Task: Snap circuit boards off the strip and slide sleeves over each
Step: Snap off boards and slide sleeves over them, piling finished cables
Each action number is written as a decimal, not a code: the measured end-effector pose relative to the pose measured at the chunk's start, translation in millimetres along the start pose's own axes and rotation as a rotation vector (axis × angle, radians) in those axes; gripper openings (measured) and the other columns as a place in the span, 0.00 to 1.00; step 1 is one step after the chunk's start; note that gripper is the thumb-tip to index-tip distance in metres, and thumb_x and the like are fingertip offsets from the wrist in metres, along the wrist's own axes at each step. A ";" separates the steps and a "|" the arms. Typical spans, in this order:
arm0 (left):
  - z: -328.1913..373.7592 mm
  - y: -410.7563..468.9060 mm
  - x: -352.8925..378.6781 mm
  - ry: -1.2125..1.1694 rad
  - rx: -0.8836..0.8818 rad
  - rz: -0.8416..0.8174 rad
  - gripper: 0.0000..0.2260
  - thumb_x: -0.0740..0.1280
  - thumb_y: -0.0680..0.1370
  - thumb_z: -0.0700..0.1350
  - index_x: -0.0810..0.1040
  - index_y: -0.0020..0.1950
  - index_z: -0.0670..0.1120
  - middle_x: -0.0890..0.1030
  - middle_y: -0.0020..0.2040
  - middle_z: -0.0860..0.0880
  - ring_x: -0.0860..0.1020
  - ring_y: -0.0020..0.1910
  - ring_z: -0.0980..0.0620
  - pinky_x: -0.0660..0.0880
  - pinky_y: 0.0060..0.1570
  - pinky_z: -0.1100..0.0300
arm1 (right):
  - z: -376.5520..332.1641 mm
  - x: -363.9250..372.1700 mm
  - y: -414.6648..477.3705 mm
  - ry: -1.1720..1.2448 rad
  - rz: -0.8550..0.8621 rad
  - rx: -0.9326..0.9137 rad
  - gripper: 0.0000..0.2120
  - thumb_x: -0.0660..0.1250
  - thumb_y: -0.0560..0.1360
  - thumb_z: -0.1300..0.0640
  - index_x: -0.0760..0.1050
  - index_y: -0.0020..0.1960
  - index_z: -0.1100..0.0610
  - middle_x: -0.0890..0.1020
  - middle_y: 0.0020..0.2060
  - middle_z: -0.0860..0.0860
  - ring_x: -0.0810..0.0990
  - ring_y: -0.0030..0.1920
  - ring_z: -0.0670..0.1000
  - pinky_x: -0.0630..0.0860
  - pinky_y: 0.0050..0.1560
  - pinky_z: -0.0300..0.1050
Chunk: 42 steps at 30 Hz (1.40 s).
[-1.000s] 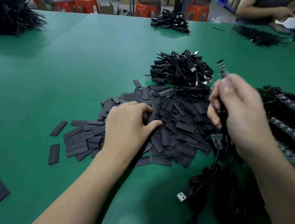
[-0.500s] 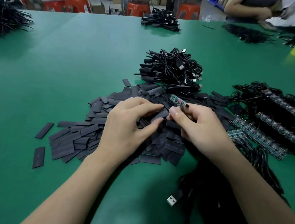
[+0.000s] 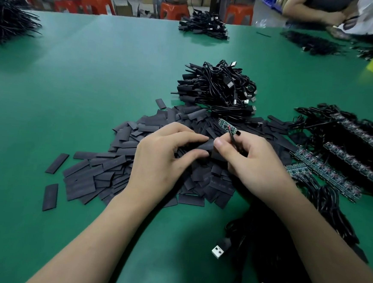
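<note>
1. Pinching a flat black sleeve [image 3: 205, 147] between thumb and forefinger, the left hand [image 3: 164, 159] hangs palm down over the middle of the sleeve pile [image 3: 116, 169]. Its forearm runs in from the near-left side of the green bench [image 3: 96, 78].
2. The left hand's other fingers curl under the palm, and what they touch is hidden.
3. The right hand [image 3: 252, 166] sits just beside the left one, over the right half of the sleeve pile, with its knuckles turned up and its wrist angled inward.
4. Its thumb and curled fingers grip a thin black cable. The circuit board [image 3: 226, 124] at the end of that cable sticks out past the fingertips, tilted toward the far side of the sleeve pile.
5. The right thumb tip lies at the sleeve's right end; I cannot tell whether they touch.
6. The circuit board is green and bare, with a red wire at its near end, and the sleeve is not yet over it.
7. Board strips [image 3: 326, 172] lie in rows to the right of the sleeve pile, with black cables tangled among them.
8. A cable bundle [image 3: 218, 88] is heaped just behind the sleeve pile and meets its far edge.
9. Loose cables [image 3: 273, 248] spread out to the near right of the sleeve pile, beneath the right forearm, and a USB plug [image 3: 218, 251] lies at their left edge.
10. A few stray sleeves lie flat on the bench to the left of the sleeve pile.
</note>
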<state>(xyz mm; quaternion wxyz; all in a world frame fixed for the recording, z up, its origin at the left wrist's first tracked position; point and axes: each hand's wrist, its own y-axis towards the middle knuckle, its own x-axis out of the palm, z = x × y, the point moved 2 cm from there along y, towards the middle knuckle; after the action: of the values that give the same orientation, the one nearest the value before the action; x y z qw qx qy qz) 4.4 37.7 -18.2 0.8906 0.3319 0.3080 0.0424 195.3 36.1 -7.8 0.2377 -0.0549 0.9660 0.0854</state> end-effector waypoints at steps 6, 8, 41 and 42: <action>-2.7 2.1 -2.3 -0.062 -0.093 0.027 0.09 0.80 0.72 0.47 0.88 0.52 0.51 0.84 0.47 0.56 0.82 0.47 0.56 0.79 0.49 0.57 | -4.8 1.2 -1.5 0.112 0.051 -0.048 0.14 0.56 0.83 0.45 0.72 0.46 0.53 0.68 0.28 0.48 0.66 0.29 0.50 0.66 0.30 0.57; -2.9 3.0 -3.2 -0.080 -0.106 0.042 0.08 0.80 0.72 0.46 0.89 0.51 0.50 0.84 0.46 0.56 0.82 0.47 0.56 0.79 0.49 0.56 | -4.3 1.6 -1.6 0.155 0.025 -0.063 0.15 0.57 0.85 0.50 0.73 0.43 0.54 0.68 0.27 0.49 0.66 0.28 0.52 0.64 0.29 0.55; -12.3 5.0 -10.5 0.053 0.025 -0.066 0.08 0.77 0.75 0.51 0.88 0.53 0.54 0.82 0.46 0.57 0.80 0.43 0.55 0.79 0.42 0.51 | 3.7 4.4 -0.5 0.140 -0.189 0.009 0.18 0.60 0.84 0.50 0.74 0.37 0.54 0.67 0.25 0.47 0.67 0.26 0.51 0.66 0.28 0.39; -11.8 5.0 -10.8 0.063 0.028 -0.069 0.08 0.77 0.75 0.51 0.88 0.53 0.54 0.82 0.46 0.57 0.80 0.43 0.55 0.79 0.42 0.51 | 3.6 4.8 -0.6 0.133 -0.191 0.007 0.18 0.60 0.83 0.48 0.74 0.36 0.53 0.67 0.25 0.46 0.67 0.26 0.50 0.66 0.28 0.39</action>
<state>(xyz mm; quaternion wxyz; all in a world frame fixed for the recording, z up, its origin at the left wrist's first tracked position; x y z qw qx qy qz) -10.5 45.2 -16.5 0.8767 0.3320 0.3477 0.0179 192.7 35.9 -13.3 0.1804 -0.1515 0.9703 0.0552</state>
